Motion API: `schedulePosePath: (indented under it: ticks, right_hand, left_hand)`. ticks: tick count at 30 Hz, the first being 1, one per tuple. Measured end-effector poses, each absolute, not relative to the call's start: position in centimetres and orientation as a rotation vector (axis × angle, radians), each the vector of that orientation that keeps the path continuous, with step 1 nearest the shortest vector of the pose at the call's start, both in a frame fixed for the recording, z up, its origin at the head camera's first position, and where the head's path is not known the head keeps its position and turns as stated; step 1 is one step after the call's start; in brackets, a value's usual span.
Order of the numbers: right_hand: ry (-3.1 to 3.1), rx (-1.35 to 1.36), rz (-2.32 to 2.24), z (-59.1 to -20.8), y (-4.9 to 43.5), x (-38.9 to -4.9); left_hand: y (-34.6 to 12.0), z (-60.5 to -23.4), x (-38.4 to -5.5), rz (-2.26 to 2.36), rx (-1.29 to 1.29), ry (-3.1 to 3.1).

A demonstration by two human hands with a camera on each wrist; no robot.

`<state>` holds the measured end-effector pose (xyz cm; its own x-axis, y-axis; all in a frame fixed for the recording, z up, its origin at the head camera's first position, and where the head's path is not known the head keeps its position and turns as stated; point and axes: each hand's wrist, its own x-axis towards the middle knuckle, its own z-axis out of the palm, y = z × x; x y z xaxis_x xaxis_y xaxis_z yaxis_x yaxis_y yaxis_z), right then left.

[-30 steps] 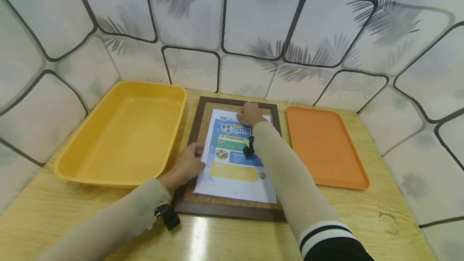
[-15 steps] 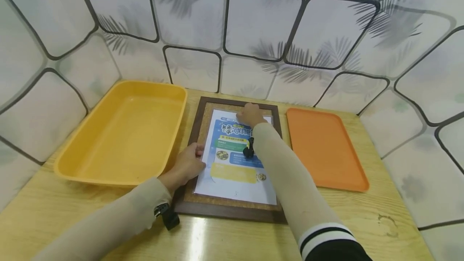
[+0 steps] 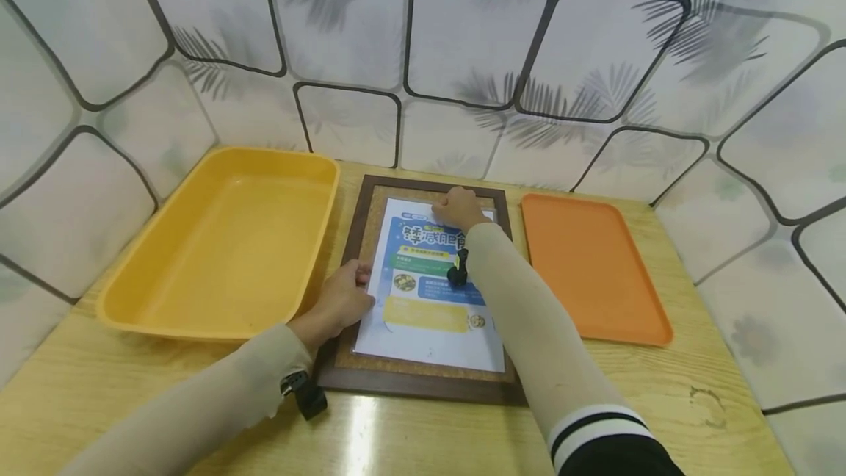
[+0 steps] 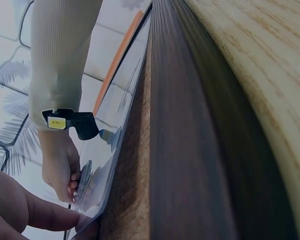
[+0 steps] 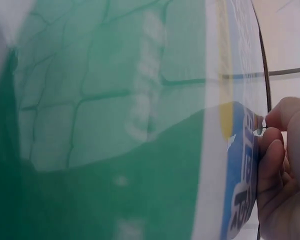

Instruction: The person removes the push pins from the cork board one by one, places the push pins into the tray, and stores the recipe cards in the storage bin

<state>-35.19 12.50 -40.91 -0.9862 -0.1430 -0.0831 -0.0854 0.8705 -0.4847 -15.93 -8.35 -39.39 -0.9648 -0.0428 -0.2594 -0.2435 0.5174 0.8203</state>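
A laminated poster (image 3: 426, 314) with blue, green and yellow print lies on a cork board (image 3: 353, 347) in a dark brown frame. At its left edge my left hand (image 3: 341, 296) holds the sheet between thumb and fingers; in the left wrist view the thumb (image 4: 52, 216) lies at the sheet's edge. My right hand (image 3: 460, 209) is over the poster's top edge, fingers curled. The right wrist view shows its thumb and forefinger pinching a small clear pushpin (image 5: 260, 131) at the sheet, mostly hidden by the fingers.
A deep yellow tray (image 3: 225, 255) stands to the left of the board. On the right lies a flat orange tray (image 3: 595, 270). Patterned walls (image 3: 449, 138) rise behind and beside the wooden table (image 3: 423, 435).
Both hands stay at the same spots on the poster. The right wrist has turned slightly to the right; the poster and board have not moved.
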Motion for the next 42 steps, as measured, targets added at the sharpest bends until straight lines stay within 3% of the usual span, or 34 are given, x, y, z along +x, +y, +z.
schedulePosePath:
  ticks: [31,42]
  right_hand:
    - [2.941,-0.441,-0.403,-40.4,12.1,-35.3]
    - [2.939,-0.402,-0.375,-40.2,12.0,-35.0]
  left_hand:
    - [-8.2,-39.3,-15.9,1.419,-0.242,2.542]
    - [-8.4,-39.2,-15.7,1.413,-0.225,2.549]
